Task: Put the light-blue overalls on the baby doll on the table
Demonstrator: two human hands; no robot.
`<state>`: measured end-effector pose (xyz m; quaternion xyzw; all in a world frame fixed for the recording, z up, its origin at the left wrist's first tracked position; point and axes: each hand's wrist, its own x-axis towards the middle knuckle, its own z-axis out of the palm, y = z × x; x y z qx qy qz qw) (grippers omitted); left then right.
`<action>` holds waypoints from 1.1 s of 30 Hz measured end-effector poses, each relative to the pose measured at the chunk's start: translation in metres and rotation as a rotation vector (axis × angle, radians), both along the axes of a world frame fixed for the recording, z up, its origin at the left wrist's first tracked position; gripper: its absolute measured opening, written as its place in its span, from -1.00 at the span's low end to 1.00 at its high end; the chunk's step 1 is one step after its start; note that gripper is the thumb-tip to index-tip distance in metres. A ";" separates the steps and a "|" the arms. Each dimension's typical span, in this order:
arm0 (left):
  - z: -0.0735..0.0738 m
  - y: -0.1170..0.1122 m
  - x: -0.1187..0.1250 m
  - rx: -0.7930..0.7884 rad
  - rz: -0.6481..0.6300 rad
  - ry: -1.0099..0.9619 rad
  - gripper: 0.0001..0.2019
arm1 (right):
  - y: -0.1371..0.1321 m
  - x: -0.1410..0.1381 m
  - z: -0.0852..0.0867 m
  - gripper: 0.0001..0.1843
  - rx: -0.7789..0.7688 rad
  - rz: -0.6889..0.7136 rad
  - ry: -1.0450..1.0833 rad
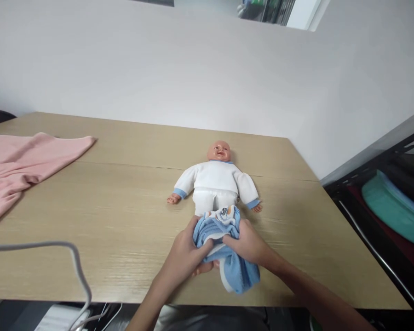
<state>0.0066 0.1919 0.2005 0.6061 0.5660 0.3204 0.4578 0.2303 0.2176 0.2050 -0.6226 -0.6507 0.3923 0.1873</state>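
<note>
A baby doll [216, 177] lies on its back on the wooden table, head toward the wall, in a white top with blue cuffs and white bottoms. Over its lower legs, a bunched blue baby garment [241, 273] with white trim and a printed patch is gripped in both hands. My left hand [188, 248] closes on its left side, thumb on top. From the right, my right hand [248, 241] pinches the cloth, its thumb near the middle. One loose part of the garment hangs toward the table's front edge. The doll's feet show partly below the cloth.
A pink cloth [31, 161] lies rumpled at the table's left. A grey cable [55, 246] loops over the front left edge. To the right stands a black rack [372, 243] with a teal item [393, 211]. Behind the table [124, 197] rises a white wall.
</note>
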 end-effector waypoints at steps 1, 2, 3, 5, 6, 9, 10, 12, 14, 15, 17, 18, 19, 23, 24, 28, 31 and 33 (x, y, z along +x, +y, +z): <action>0.001 0.002 0.000 0.007 -0.009 -0.004 -0.53 | 0.003 0.000 0.000 -0.62 0.013 0.007 0.041; 0.003 0.004 0.001 0.014 -0.020 -0.010 -0.59 | 0.006 0.001 0.001 -0.53 0.028 0.012 0.079; 0.004 0.006 0.001 0.020 -0.028 -0.014 -0.64 | 0.009 0.001 0.001 -0.39 0.040 0.013 0.109; 0.006 0.011 0.003 0.028 -0.028 -0.016 -0.68 | 0.016 0.003 0.004 -0.09 0.048 0.009 0.136; 0.006 0.013 0.004 0.031 -0.022 -0.012 -0.68 | 0.019 0.003 0.006 0.02 0.042 0.003 0.132; 0.009 0.014 0.005 0.033 -0.011 0.007 -0.66 | 0.022 0.002 0.016 0.15 0.003 0.009 0.093; 0.010 0.013 0.004 0.026 -0.009 0.007 -0.65 | 0.021 0.000 0.020 0.18 -0.008 0.020 0.078; 0.014 0.006 0.001 -0.007 -0.001 0.010 -0.63 | 0.013 -0.004 0.029 0.22 -0.024 0.056 0.051; 0.017 -0.004 -0.004 -0.039 0.005 0.027 -0.60 | 0.002 -0.010 0.038 0.15 -0.042 0.117 0.031; 0.018 -0.010 -0.006 -0.052 0.003 0.039 -0.60 | -0.005 -0.012 0.042 0.08 -0.053 0.151 0.017; 0.017 -0.024 -0.012 -0.080 -0.012 0.055 -0.60 | -0.017 -0.018 0.047 -0.11 -0.085 0.224 -0.025; 0.016 -0.030 -0.014 -0.109 -0.026 0.059 -0.60 | -0.022 -0.020 0.048 -0.21 -0.103 0.259 -0.056; 0.013 -0.036 -0.017 -0.147 -0.040 0.067 -0.60 | -0.026 -0.022 0.048 -0.31 -0.114 0.289 -0.086; 0.001 -0.050 -0.023 -0.253 -0.082 0.146 -0.58 | -0.035 -0.029 0.041 -0.40 -0.050 0.375 -0.215; -0.002 -0.052 -0.024 -0.256 -0.085 0.167 -0.56 | -0.036 -0.030 0.039 -0.37 -0.031 0.387 -0.251; -0.009 -0.050 -0.025 -0.200 -0.110 0.208 -0.59 | -0.038 -0.036 0.039 -0.48 -0.035 0.425 -0.379; -0.015 -0.047 -0.023 -0.153 -0.134 0.259 -0.63 | -0.039 -0.039 0.042 -0.57 -0.039 0.439 -0.406; -0.021 -0.045 -0.021 -0.120 -0.119 0.301 -0.62 | -0.039 -0.040 0.041 -0.60 -0.025 0.434 -0.406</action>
